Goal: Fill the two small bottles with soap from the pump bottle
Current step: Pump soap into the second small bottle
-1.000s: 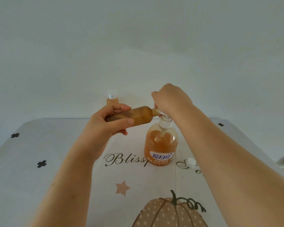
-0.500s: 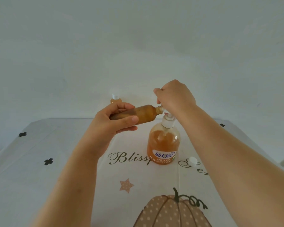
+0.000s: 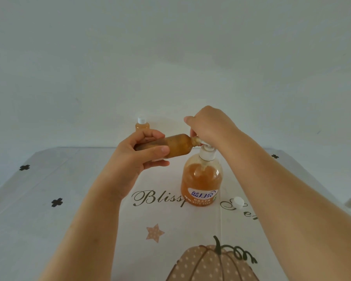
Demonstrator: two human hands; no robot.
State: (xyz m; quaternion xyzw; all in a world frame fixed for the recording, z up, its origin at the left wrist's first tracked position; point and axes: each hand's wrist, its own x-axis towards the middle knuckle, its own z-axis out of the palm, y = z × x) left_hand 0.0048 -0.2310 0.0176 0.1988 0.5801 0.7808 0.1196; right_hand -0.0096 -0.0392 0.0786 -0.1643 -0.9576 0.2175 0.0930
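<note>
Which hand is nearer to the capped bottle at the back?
Left. The left hand is in front of the capped bottle; the right hand is farther right, on the pump.

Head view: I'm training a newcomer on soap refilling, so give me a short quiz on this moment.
1. True or false: the left hand holds the small bottle upright.
2. Where is the loose white cap? A) on the tablecloth, right of the pump bottle; B) on the held bottle; C) on the pump head.
3. How many small bottles are capped?
Key: 1 false, it lies nearly level, mouth at the nozzle; 2 A; 3 one, the back bottle.
</note>
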